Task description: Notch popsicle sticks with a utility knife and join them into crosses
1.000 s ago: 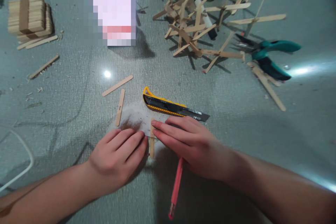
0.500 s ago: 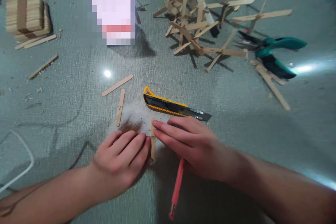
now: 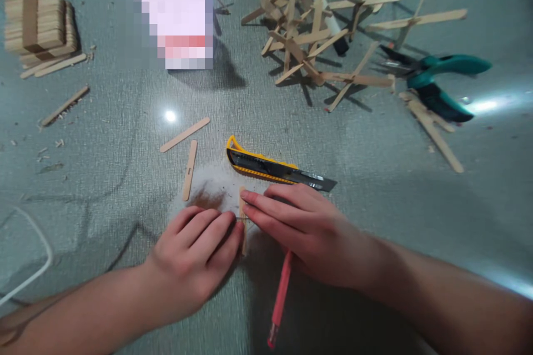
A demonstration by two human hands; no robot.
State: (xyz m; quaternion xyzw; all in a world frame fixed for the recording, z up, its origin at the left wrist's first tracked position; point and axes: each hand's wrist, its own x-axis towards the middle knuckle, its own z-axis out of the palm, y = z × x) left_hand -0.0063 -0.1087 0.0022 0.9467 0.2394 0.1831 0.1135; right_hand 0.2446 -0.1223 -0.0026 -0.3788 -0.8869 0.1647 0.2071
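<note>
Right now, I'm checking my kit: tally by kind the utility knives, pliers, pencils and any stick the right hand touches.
Utility knife: 1
Teal pliers: 1
Pink pencil: 1
Wooden stick touched by the right hand: 1
Total: 4

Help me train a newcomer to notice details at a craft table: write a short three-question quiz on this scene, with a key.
1. True or false: the yellow-and-black cutter lies with its blade exposed.
2. What sticks out from under the right hand?
A) teal pliers
B) pink pencil
C) stick bundle
3. In a few words: what is the right hand touching, close beside the left hand?

Key:
1. True
2. B
3. A wooden stick
</note>
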